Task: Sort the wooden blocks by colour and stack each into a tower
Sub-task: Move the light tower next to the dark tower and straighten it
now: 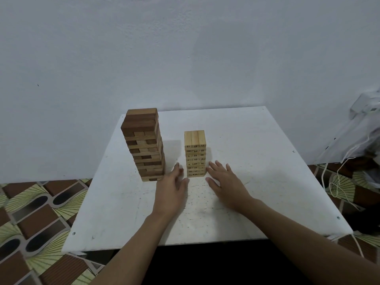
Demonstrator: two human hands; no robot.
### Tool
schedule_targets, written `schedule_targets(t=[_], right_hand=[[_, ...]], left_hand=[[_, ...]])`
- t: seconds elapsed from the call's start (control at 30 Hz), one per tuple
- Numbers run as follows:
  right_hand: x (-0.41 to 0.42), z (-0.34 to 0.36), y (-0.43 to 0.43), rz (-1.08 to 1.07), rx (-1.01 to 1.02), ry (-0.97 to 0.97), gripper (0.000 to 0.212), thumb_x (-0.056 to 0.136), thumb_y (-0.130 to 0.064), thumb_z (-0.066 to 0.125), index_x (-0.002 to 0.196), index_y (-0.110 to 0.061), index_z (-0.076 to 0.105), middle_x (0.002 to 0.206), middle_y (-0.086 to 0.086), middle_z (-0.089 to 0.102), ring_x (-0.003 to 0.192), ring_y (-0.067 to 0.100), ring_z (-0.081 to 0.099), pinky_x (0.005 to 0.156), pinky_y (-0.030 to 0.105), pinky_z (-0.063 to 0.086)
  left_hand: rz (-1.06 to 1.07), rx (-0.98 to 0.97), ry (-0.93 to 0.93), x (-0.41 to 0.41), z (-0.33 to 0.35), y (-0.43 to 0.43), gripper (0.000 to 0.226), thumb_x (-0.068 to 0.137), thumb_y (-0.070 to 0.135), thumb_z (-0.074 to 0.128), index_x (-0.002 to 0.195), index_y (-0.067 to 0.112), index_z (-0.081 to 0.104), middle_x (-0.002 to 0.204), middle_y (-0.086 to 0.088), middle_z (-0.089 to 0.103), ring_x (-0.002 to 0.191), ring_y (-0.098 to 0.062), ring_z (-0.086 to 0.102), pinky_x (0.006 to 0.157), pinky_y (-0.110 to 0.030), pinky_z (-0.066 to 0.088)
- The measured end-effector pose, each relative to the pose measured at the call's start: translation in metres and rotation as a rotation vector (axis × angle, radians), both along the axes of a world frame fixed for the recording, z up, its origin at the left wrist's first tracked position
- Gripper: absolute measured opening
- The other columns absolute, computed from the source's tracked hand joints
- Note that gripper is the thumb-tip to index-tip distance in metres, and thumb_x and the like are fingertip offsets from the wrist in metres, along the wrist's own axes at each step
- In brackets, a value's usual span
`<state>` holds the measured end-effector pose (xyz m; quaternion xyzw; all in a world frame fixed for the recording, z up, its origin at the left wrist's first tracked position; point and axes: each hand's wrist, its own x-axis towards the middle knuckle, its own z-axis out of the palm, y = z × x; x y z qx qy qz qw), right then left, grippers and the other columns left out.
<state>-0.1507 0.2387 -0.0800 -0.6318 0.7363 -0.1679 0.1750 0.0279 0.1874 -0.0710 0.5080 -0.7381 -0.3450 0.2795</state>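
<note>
Two towers stand on the white tabletop (257, 140): a taller dark tower (145, 145) toward the far left corner, and a shorter pale tower (195, 154) of numbered blocks near the middle. No loose blocks show anywhere, so the sorting looks finished or nearly so.

Both hands are empty with fingers spread. The left hand (171, 189) sits low between the two towers, and the right hand (225, 183) just beside the pale tower's base on its other side; I cannot tell whether either touches it.

The risk is a nudge. The dark tower's upper layers look slightly offset from the lower ones, and the left hand's knuckles are close to its foot. A careless squeeze could also shear the pale stack.
</note>
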Motion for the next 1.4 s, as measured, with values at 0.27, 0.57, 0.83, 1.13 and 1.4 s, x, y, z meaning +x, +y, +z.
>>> schedule_targets(t=[0.27, 0.57, 0.83, 1.13, 1.4], right_hand=[[-0.001, -0.006, -0.005, 0.008, -0.035, 0.019, 0.045, 0.108, -0.034, 0.035, 0.151, -0.021, 0.043, 0.163, -0.001, 0.026, 0.154, 0.017, 0.013, 0.126, 0.039, 0.001], [0.004, -0.01, -0.007, -0.018, -0.084, 0.036, 0.043, 0.108, -0.032, 0.036, 0.149, -0.023, 0.045, 0.162, 0.002, 0.03, 0.153, 0.02, 0.015, 0.126, 0.043, 0.003], [0.01, -0.009, -0.009, -0.042, -0.064, 0.103, 0.046, 0.109, -0.034, 0.031, 0.151, -0.021, 0.04, 0.162, 0.005, 0.029, 0.153, 0.023, 0.015, 0.124, 0.043, 0.0], [0.015, -0.01, -0.011, -0.06, -0.051, 0.131, 0.047, 0.109, -0.035, 0.026, 0.152, -0.021, 0.039, 0.162, 0.005, 0.03, 0.153, 0.025, 0.015, 0.123, 0.045, -0.001], [0.017, -0.01, -0.011, -0.07, -0.065, 0.126, 0.047, 0.108, -0.035, 0.029, 0.152, -0.022, 0.039, 0.16, 0.005, 0.034, 0.153, 0.026, 0.019, 0.124, 0.047, 0.003]], left_hand=[[-0.008, -0.12, 0.079, -0.013, -0.006, 0.0, 0.026, 0.1, 0.009, 0.059, 0.124, 0.015, 0.067, 0.11, 0.008, 0.072, 0.093, -0.001, 0.064, 0.078, -0.005, 0.049], [0.015, -0.142, 0.16, -0.016, -0.013, -0.001, 0.031, 0.098, 0.005, 0.062, 0.126, 0.017, 0.07, 0.109, 0.013, 0.072, 0.093, 0.01, 0.063, 0.081, 0.0, 0.043], [0.012, -0.16, 0.175, -0.016, -0.019, -0.002, 0.034, 0.098, 0.005, 0.063, 0.126, 0.022, 0.071, 0.111, 0.014, 0.073, 0.097, 0.012, 0.063, 0.084, -0.002, 0.045], [0.005, -0.167, 0.138, -0.017, -0.022, -0.005, 0.032, 0.099, 0.009, 0.062, 0.124, 0.027, 0.072, 0.111, 0.014, 0.074, 0.094, 0.003, 0.065, 0.082, -0.007, 0.05], [0.001, -0.16, 0.112, -0.016, -0.023, -0.006, 0.032, 0.099, 0.008, 0.063, 0.123, 0.026, 0.073, 0.111, 0.011, 0.074, 0.097, -0.001, 0.065, 0.081, -0.003, 0.044]])
